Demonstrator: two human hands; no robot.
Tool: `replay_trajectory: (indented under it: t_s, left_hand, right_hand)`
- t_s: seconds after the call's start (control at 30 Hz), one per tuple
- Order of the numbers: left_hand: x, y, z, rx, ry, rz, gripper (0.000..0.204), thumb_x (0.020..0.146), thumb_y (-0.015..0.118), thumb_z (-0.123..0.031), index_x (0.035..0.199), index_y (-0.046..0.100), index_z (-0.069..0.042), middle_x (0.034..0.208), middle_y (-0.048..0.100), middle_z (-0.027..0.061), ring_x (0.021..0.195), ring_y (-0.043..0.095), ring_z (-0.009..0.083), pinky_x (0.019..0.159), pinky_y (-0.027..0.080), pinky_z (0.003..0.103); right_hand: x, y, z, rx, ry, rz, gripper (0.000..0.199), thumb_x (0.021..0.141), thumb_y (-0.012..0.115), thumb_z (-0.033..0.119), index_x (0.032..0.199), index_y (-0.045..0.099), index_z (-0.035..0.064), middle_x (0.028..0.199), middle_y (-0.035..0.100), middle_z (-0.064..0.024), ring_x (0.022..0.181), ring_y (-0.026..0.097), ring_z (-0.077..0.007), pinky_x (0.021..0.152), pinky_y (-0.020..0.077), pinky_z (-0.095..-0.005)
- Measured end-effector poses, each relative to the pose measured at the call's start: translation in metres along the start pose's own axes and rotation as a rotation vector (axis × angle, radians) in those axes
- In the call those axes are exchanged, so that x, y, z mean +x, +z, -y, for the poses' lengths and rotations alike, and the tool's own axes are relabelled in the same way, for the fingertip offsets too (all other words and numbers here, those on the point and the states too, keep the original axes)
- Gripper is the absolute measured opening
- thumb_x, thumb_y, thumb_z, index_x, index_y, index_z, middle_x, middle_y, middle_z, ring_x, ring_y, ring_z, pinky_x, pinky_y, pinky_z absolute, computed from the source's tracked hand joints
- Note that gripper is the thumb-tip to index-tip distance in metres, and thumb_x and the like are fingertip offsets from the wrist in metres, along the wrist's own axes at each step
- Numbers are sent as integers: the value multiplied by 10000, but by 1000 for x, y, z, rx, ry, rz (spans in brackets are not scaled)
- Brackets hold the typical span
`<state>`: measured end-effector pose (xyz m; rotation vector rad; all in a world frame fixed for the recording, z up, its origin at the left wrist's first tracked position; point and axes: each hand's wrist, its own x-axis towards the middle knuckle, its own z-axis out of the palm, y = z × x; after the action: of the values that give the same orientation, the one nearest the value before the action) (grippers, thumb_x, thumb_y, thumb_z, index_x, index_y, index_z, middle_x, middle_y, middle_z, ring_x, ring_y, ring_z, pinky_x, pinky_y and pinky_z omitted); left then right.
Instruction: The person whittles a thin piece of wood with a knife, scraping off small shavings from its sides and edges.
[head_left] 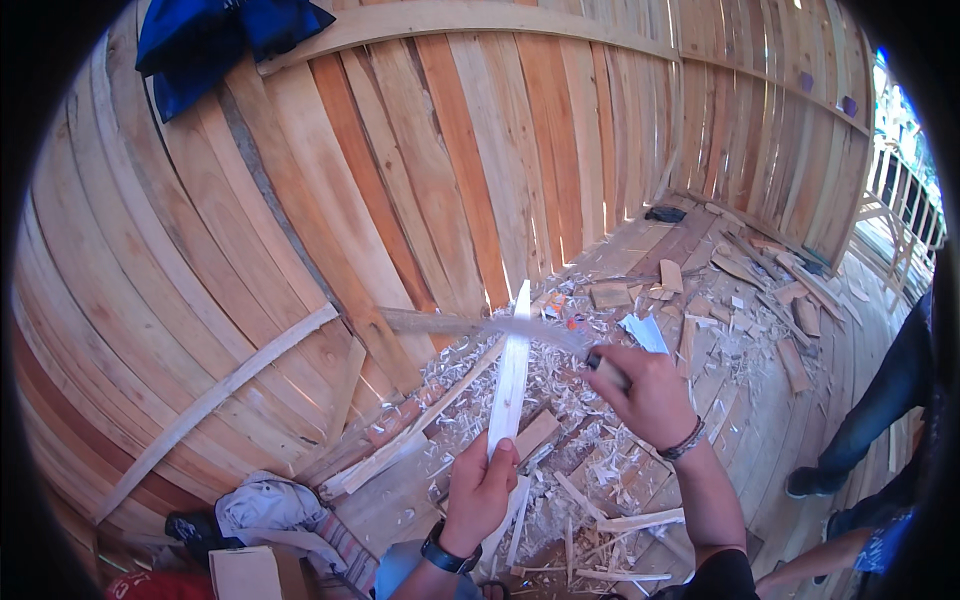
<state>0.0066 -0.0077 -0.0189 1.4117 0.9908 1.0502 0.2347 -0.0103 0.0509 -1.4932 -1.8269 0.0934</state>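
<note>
My left hand (480,490) grips the lower end of a pale, thin wooden slat (512,370) that stands upright, its pointed tip near the wall. My right hand (648,392) is closed on the handle of a long blade (480,325), a machete-like knife, held level; its blurred blade crosses the slat's upper part and reaches left. Both wrists wear bands. Pale wood shavings (560,410) lie heaped on the floor below the hands.
A plank wall (400,180) rises close ahead, with a blue cloth (215,40) hung at its top. Offcuts (740,300) litter the plank floor at right. Crumpled cloth (265,505) lies at lower left. Another person's legs (870,420) stand at the right edge.
</note>
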Motion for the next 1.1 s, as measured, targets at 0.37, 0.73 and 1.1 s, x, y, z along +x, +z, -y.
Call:
replay_trajectory:
  t_s: [0.37, 0.73, 1.1]
  left_hand:
    - [8, -15, -20, -148, -220, 277, 431, 1048, 334, -311, 933, 610, -2, 647, 540, 30, 447, 433, 72, 435, 334, 218]
    - [14, -25, -18, 9, -221, 343, 314, 1025, 383, -159, 1120, 628, 11, 725, 618, 55, 453, 504, 75, 402, 388, 197]
    - [19, -24, -10, 30, -136, 399, 266, 1014, 501, -147, 1160, 639, 28, 764, 695, 47, 443, 526, 64, 427, 419, 202]
  right_hand:
    - [9, 4, -52, 905, 270, -139, 274, 951, 654, 257, 1085, 645, 17, 645, 527, 53, 483, 458, -47, 431, 345, -219]
    - [19, 29, -50, 1242, 413, -172, 152, 898, 705, 142, 893, 587, 47, 589, 462, 54, 410, 382, -29, 359, 253, -189]
    - [18, 25, -60, 1140, 440, -39, 161, 928, 681, 167, 955, 547, 82, 592, 420, 67, 407, 346, -25, 344, 234, -198]
